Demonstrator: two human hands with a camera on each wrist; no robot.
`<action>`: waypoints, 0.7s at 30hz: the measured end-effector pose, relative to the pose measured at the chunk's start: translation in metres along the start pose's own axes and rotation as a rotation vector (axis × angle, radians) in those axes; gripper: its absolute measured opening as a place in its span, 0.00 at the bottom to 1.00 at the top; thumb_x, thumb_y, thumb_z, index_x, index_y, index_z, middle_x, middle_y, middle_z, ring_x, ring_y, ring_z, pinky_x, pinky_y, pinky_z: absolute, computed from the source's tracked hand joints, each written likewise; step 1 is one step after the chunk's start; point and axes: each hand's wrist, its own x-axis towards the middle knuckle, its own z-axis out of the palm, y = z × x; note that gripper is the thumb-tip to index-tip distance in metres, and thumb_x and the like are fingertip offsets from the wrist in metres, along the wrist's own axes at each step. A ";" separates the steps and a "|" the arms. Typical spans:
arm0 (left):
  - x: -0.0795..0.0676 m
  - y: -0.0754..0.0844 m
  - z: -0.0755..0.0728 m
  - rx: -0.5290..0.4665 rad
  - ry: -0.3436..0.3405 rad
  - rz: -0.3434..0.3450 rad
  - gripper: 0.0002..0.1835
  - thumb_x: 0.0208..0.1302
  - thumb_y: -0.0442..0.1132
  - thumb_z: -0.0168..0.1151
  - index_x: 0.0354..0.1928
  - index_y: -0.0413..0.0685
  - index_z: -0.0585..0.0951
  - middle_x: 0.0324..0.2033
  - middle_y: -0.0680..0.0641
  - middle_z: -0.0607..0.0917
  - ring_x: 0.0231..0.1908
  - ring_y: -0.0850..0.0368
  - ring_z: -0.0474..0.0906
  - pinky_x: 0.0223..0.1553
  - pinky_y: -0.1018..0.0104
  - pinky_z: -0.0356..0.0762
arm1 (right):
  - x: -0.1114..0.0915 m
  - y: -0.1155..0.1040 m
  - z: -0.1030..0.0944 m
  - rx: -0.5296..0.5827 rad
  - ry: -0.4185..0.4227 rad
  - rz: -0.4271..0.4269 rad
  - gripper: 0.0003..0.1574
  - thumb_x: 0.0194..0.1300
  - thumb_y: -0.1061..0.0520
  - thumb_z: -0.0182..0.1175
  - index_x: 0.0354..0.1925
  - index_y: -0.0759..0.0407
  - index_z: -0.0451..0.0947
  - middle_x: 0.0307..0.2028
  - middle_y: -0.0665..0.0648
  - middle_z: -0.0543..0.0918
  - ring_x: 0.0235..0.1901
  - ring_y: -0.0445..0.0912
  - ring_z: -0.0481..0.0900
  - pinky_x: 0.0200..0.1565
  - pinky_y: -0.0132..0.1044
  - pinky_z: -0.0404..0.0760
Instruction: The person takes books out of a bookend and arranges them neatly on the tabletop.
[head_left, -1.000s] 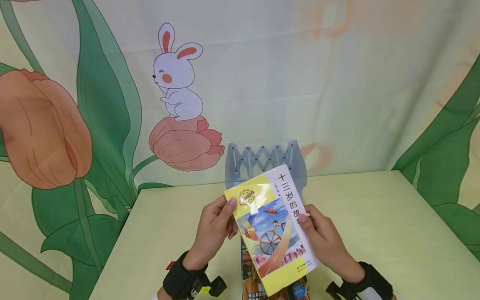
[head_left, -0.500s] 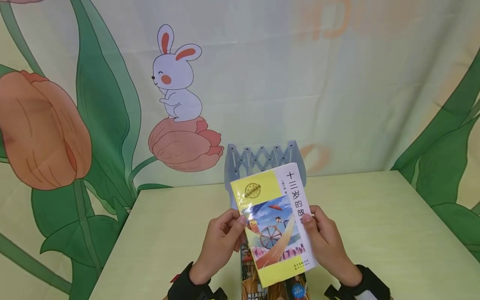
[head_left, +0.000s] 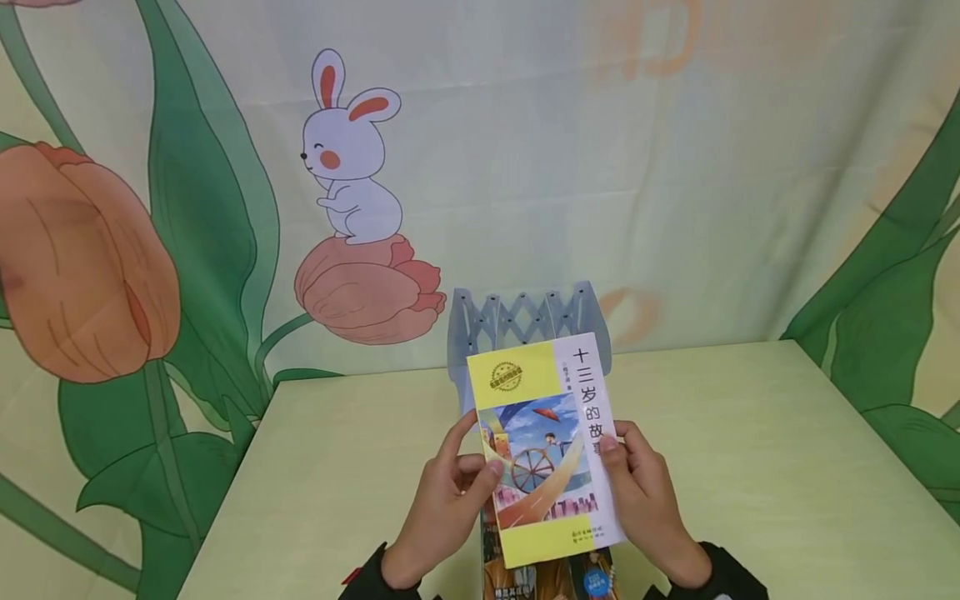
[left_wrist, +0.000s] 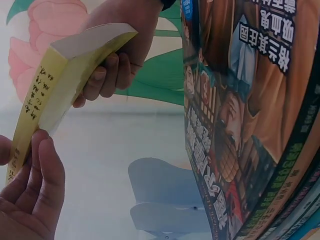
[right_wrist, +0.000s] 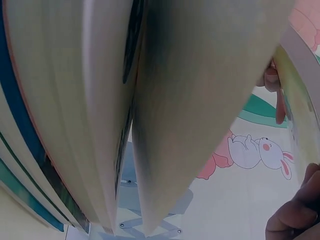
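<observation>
A yellow and white paperback book (head_left: pixel 536 517) with a painted cover is held up over a stack of books (head_left: pixel 555 579). My left hand (head_left: pixel 450 500) pinches its left edge, thumb on the front cover and index finger stretched up along the side. At the opposite edge my right hand (head_left: pixel 652 492) grips it, thumb on the white strip. The left wrist view shows the left fingers (left_wrist: pixel 47 170) at the book's yellow spine (left_wrist: pixel 35 105). In the right wrist view the right hand (right_wrist: pixel 297 215) appears at the lower right, beside the book's page edges.
Behind the book stands a blue-grey expanding bookend (head_left: pixel 525 312) with crossed slats, on a pale yellow-green table (head_left: pixel 337 450). Several books (left_wrist: pixel 240 115) are stacked beneath the hands; a loose-looking cover (right_wrist: pixel 200 90) lifts in the right wrist view. A printed curtain (head_left: pixel 525 167) hangs at the back.
The paperback has turned from a slant to nearly upright. My left hand has shifted lower along its edge, and the left index finger has straightened. My right hand keeps its grip.
</observation>
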 end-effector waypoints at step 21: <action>-0.013 -0.018 0.001 -0.086 -0.010 -0.095 0.35 0.74 0.44 0.53 0.77 0.51 0.52 0.22 0.37 0.78 0.16 0.63 0.72 0.23 0.68 0.72 | -0.008 0.018 -0.008 -0.153 -0.113 0.052 0.22 0.75 0.57 0.52 0.64 0.57 0.70 0.36 0.55 0.86 0.26 0.39 0.82 0.26 0.36 0.81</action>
